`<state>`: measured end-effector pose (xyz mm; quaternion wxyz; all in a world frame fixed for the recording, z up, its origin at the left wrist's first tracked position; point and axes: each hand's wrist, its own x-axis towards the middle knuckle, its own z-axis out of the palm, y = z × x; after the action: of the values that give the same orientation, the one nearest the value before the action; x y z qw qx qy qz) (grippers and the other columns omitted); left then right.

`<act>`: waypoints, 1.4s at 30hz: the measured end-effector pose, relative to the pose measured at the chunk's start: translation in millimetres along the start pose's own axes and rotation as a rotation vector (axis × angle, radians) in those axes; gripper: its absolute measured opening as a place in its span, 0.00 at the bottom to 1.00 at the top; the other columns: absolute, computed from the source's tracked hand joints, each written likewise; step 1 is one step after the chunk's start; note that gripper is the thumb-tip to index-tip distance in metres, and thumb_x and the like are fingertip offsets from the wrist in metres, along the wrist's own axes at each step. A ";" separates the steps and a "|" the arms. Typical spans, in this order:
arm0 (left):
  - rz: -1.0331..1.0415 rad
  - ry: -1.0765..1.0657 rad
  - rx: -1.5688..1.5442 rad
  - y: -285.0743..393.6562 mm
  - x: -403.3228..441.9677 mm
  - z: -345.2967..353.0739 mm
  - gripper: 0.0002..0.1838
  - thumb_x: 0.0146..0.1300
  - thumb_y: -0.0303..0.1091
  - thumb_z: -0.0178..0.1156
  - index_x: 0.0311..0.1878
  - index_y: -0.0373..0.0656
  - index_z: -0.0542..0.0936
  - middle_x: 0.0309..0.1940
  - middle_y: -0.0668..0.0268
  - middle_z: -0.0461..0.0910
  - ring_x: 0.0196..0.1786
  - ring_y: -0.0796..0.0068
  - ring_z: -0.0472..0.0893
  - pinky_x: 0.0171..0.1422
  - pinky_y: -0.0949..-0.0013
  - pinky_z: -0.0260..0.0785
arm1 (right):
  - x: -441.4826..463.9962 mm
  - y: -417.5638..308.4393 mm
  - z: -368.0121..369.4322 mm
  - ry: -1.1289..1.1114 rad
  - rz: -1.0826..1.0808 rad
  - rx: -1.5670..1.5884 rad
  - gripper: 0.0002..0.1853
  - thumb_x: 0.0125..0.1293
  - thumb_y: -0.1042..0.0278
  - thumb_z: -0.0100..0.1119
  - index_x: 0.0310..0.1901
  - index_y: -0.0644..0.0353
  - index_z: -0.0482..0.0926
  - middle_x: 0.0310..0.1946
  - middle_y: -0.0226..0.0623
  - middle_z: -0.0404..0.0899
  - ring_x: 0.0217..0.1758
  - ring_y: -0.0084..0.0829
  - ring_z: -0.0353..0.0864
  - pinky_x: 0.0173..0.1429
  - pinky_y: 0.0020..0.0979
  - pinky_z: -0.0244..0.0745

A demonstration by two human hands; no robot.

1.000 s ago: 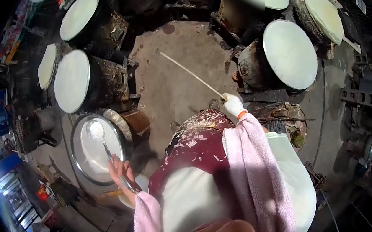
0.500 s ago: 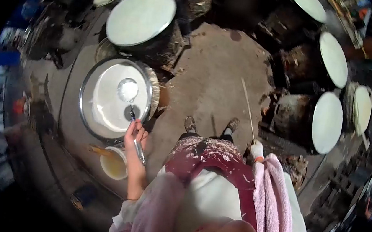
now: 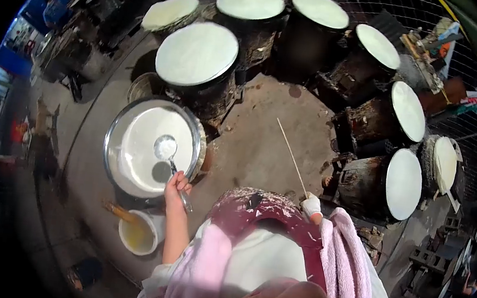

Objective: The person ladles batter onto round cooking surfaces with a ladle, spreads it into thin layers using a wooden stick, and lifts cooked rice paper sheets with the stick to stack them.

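Note:
My left hand (image 3: 177, 189) is closed around the handle of a metal ladle (image 3: 166, 147). The ladle's round bowl is over a wide, shiny metal basin (image 3: 108, 155) of white batter-like liquid (image 3: 137, 167); I cannot tell whether it touches the surface. A dark round shadow lies on the liquid just below the bowl. In my right hand (image 3: 311, 205), which wears a white glove, is a long thin stick (image 3: 291, 155) pointing forward over the floor. Beside my left forearm stands a white bucket (image 3: 152, 244) of yellowish liquid with a wooden-looking handle (image 3: 119, 212) in it.
Several drum-like stoves with pale round tops (image 3: 197, 54) form a ring around the concrete floor (image 3: 258, 133). A stack of pale sheets (image 3: 444, 165) stands at the right, another stack (image 3: 170, 13) at the back left. Wire fencing (image 3: 465, 69) runs behind.
The view has tilted up, showing more of the far stoves. In the frame, the stick and right hand have shifted left. The left hand keeps the ladle at the basin.

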<state>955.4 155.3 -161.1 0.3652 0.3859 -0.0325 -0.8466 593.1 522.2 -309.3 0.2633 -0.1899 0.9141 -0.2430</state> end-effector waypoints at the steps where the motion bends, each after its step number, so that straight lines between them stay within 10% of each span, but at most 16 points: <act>1: -0.016 -0.017 -0.015 -1.3 8.6 -10.4 0.06 0.69 0.33 0.51 0.38 0.40 0.72 0.20 0.76 0.63 0.18 0.85 0.60 0.25 0.78 0.53 | 2.1 4.7 1.7 0.016 -0.005 -0.012 0.12 0.51 0.75 0.55 0.38 0.59 0.81 0.30 0.42 0.83 0.34 0.37 0.83 0.38 0.34 0.76; 16: 0.055 0.167 0.117 -40.4 110.8 -160.2 0.21 0.71 0.50 0.43 0.23 0.51 0.64 0.14 0.77 0.58 0.16 0.81 0.59 0.23 0.72 0.52 | -65.4 51.8 -75.9 0.131 -0.017 0.569 0.08 0.64 0.69 0.51 0.41 0.60 0.78 0.35 0.35 0.79 0.41 0.30 0.77 0.45 0.30 0.72; 26: 0.092 0.304 0.232 -47.1 114.3 -136.4 0.17 0.63 0.36 0.40 0.16 0.52 0.57 0.12 0.74 0.54 0.14 0.77 0.56 0.19 0.74 0.48 | -97.7 4.7 -115.0 0.108 -0.031 0.839 0.07 0.67 0.68 0.51 0.39 0.59 0.77 0.34 0.30 0.77 0.40 0.25 0.75 0.45 0.27 0.71; 42: 0.086 0.379 0.336 -51.2 125.5 -147.4 0.22 0.74 0.48 0.33 0.22 0.51 0.60 0.14 0.74 0.56 0.16 0.76 0.58 0.24 0.69 0.52 | -118.5 -53.9 -154.7 0.044 -0.059 0.806 0.06 0.67 0.68 0.52 0.35 0.58 0.77 0.32 0.27 0.76 0.38 0.22 0.74 0.43 0.24 0.70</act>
<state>970.2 145.4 -360.6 0.3313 0.5912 -0.1203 -0.7254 609.7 588.1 -118.9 0.2897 -0.0925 0.7452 -0.5934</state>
